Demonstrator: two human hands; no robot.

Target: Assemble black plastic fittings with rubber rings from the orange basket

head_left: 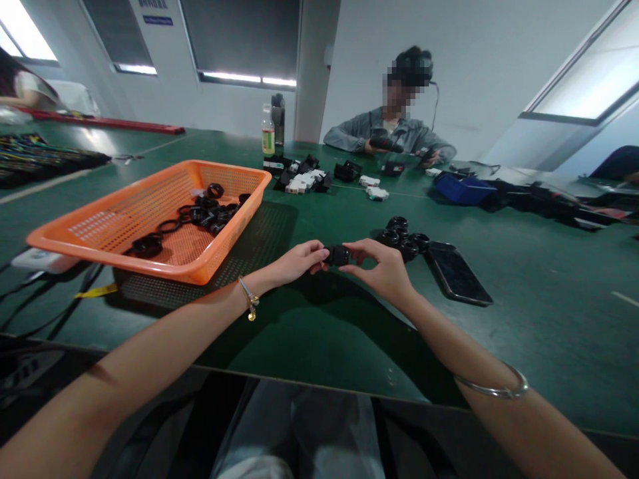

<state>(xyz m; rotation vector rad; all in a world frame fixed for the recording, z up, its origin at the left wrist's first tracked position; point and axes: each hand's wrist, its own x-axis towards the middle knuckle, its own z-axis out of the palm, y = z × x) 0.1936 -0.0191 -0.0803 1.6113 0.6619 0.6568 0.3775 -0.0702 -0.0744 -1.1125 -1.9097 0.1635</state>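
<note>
Between my two hands is a small black cylindrical part [338, 255], held just above the green table. My left hand [299, 260] pinches its left end with thumb and fingers. On the other end, the thumb and index finger of my right hand [382, 266] are closed. Its exact kind is too small to make out. Several similar black round parts [398, 233] sit in a cluster just beyond my right hand. To the left, an orange basket [200, 269] contains loose black rings and round parts [212, 211].
A phone [458, 273] lies right of my right hand. Black and white parts [304, 181] are heaped farther back, near a bottle [268, 133]. Across the green table [539, 286] a person [394, 126] handles a black object. A blue bin [462, 189] stands at right.
</note>
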